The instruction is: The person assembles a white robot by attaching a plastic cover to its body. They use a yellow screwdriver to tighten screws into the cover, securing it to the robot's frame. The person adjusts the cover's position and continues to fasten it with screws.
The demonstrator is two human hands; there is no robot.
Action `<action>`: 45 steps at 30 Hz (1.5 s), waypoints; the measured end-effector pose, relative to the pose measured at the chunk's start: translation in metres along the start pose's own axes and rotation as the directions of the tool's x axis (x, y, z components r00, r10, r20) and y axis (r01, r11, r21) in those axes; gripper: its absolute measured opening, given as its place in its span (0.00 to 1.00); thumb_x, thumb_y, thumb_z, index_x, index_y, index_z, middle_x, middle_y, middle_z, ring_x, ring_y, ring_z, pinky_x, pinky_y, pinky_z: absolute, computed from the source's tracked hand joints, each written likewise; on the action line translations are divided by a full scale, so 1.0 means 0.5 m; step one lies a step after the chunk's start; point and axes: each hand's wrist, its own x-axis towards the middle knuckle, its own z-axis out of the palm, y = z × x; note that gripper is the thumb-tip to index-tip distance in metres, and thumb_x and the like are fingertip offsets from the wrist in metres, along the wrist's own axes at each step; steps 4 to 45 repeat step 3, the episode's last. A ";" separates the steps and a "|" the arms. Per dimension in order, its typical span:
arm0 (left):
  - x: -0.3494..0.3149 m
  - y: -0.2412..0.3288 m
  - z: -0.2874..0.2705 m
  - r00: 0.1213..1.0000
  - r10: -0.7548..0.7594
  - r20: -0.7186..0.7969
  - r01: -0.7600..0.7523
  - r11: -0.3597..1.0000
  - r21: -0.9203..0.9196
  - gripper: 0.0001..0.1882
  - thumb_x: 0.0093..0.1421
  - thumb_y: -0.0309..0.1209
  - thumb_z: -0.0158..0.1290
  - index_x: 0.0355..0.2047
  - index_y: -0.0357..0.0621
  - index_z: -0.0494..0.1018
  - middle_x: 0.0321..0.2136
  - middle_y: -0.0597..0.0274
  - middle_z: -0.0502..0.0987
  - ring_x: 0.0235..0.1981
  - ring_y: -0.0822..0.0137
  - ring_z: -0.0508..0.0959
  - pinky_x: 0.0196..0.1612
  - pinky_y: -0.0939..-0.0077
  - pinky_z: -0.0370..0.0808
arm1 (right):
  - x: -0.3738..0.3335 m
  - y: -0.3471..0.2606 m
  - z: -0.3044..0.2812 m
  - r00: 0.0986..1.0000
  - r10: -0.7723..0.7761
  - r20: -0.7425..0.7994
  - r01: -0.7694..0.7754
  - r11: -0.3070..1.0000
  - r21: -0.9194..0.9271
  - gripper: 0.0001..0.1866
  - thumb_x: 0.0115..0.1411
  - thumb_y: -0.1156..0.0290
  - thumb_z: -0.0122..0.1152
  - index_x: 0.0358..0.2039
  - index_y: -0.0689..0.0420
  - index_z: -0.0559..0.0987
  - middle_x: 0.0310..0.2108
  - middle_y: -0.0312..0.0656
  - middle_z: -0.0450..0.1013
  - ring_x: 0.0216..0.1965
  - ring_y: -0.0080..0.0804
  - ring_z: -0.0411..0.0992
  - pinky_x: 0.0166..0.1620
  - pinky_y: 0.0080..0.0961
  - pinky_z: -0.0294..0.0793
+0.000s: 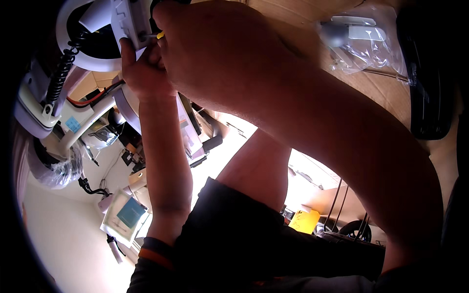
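At the top, my right hand (200,46) is closed around a screwdriver (160,35). Only a yellow piece and a short metal shaft show past the fingers; the rest of the handle is hidden. The shaft meets the side of a white plastic part (128,22) with notches in it. Just below, my left hand (146,73) grips the lower end of that part. Its thumb lies along the part, and the other fingers curl close to the shaft. A white ring-shaped part (66,29) with a dark middle sits behind, to the left.
On the left, a black coil spring (61,73) and a white tube (90,122) belong to a larger white frame. Cardboard (293,19) lies at top right, with a clear bag (364,44) of parts and a long black piece (430,93). Something yellow (305,221) stands low.
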 end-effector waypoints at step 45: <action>-0.018 0.015 -0.027 0.999 0.003 0.042 -0.002 0.999 -0.037 0.39 0.69 0.67 0.39 0.32 0.39 0.74 0.13 0.73 0.61 0.17 0.78 0.55 0.22 0.84 0.52 | 0.000 -0.015 0.012 0.999 -0.044 0.007 0.044 0.999 0.028 0.17 0.60 0.56 0.66 0.42 0.54 0.83 0.30 0.44 0.82 0.32 0.39 0.84 0.38 0.38 0.84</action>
